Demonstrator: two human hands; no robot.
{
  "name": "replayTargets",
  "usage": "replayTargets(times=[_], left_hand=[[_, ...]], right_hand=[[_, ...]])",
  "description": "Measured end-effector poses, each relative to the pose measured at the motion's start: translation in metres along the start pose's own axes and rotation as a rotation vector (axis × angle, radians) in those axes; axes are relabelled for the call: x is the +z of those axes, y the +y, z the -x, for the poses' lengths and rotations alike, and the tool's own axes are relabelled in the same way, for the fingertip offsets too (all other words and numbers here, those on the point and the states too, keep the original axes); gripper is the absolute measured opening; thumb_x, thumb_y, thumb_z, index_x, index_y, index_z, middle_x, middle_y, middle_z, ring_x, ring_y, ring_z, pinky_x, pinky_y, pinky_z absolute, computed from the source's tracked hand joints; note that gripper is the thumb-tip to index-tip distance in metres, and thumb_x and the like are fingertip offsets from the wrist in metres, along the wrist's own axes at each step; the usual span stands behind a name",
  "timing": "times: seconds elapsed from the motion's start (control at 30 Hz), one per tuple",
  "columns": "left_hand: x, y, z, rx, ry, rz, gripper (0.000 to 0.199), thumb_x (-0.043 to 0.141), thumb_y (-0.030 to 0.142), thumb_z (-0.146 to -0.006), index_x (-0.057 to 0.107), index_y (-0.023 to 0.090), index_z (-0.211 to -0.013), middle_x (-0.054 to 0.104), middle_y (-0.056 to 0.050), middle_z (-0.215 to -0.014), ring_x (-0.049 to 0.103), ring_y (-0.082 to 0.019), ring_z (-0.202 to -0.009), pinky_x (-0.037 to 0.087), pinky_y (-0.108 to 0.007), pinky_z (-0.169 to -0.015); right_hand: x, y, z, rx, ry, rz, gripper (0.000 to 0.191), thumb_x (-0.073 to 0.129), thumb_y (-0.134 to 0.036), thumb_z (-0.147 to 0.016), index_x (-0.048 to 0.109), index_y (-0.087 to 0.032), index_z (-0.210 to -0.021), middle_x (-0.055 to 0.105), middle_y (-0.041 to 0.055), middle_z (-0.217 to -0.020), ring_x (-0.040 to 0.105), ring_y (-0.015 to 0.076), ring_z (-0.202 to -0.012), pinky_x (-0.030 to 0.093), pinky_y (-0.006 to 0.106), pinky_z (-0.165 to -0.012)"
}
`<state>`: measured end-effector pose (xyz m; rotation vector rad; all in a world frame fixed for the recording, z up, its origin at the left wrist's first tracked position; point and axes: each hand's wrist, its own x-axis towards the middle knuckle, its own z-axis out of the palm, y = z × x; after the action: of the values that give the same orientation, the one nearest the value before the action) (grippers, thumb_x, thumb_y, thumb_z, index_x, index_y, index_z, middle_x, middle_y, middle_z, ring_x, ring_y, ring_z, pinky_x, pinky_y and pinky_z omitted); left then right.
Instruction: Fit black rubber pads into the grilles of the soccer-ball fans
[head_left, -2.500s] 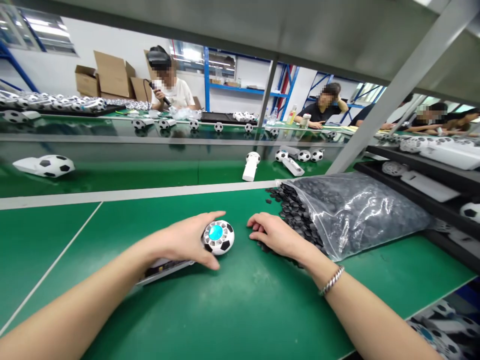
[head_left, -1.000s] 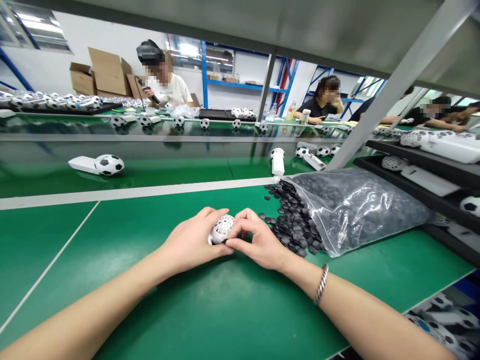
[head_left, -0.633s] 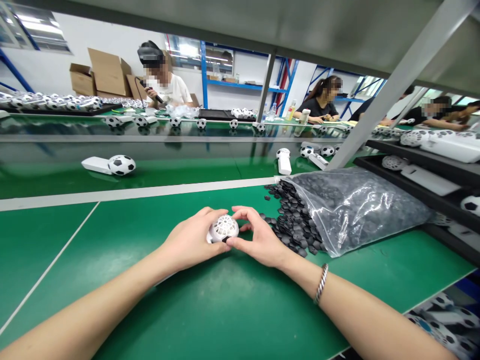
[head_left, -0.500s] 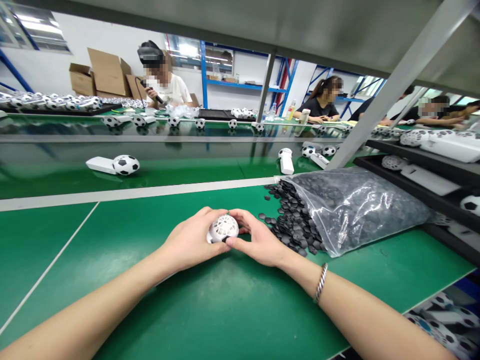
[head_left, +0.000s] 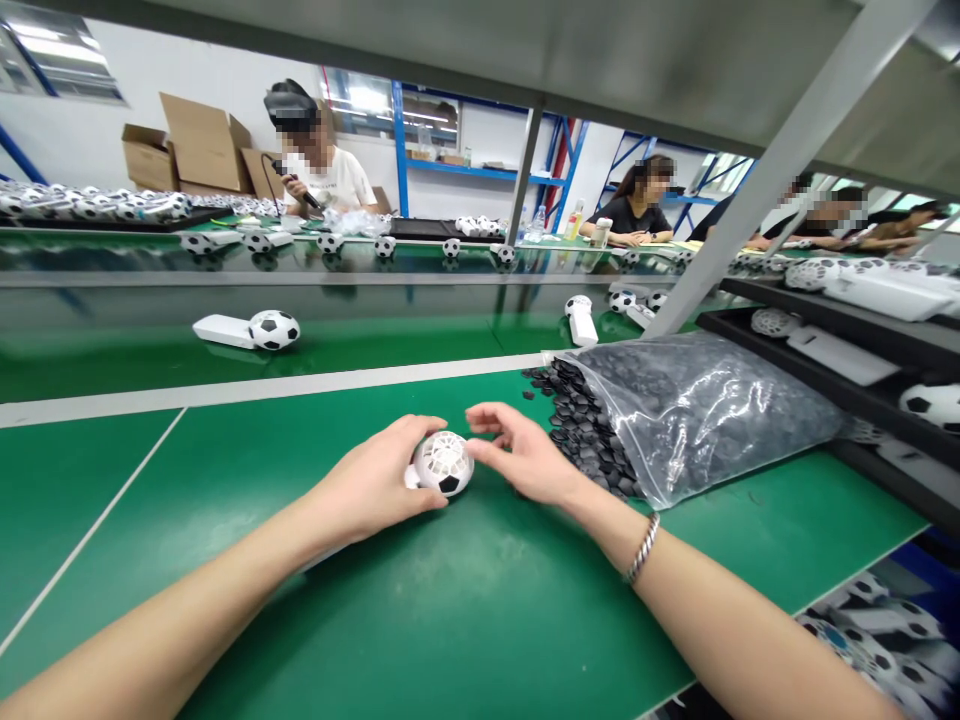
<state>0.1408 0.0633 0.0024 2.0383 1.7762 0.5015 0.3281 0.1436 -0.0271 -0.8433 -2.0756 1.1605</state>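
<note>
My left hand is wrapped round the head of a white handheld fan shaped like a football. The ball's top is an open lattice, and one black pentagon shows on the side facing me. The handle is mostly hidden under my left hand and forearm. Just right of the ball, my right hand has its fingers apart, with nothing visible between them; its thumb is close to the ball, and I cannot tell if they touch. Beyond that hand, small black pentagon pieces spill from a clear plastic bag.
Past a white strip, a green conveyor belt carries a finished-looking football fan and several more. Black trays of fans are stacked at right, by a slanted metal post. Co-workers sit across the line. More fans lie below the bench at lower right.
My right hand has come away from the ball to the right, its fingers loosening. The black pentagon is now fully exposed. On the belt, a football fan has shifted right.
</note>
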Motion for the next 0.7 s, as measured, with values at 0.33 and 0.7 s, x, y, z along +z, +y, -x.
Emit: replayTargets(times=[0.33, 0.7], left_hand=[[-0.006, -0.011, -0.004, 0.279, 0.065, -0.326, 0.066, 0.036, 0.001, -0.070, 0.043, 0.033, -0.127, 0.053, -0.001, -0.123, 0.046, -0.024, -0.109, 0.035, -0.041, -0.089], [0.003, -0.014, -0.008, 0.217, 0.102, -0.263, 0.063, 0.043, 0.008, -0.070, 0.039, 0.026, -0.130, 0.049, -0.004, -0.130, 0.038, -0.025, -0.119, 0.022, -0.048, -0.104]], right_hand=[[-0.034, 0.023, -0.009, -0.007, 0.125, 0.560, 0.007, 0.065, -0.022, -0.073, 0.064, -0.020, -0.079, 0.056, 0.0037, -0.081, 0.051, 0.0187, -0.084, 0.040, 0.036, -0.080], [-0.026, 0.016, -0.008, -0.023, 0.007, 0.540, 0.005, 0.063, -0.017, -0.074, 0.058, -0.019, -0.074, 0.057, -0.0002, -0.073, 0.052, 0.0134, -0.071, 0.041, 0.027, -0.068]])
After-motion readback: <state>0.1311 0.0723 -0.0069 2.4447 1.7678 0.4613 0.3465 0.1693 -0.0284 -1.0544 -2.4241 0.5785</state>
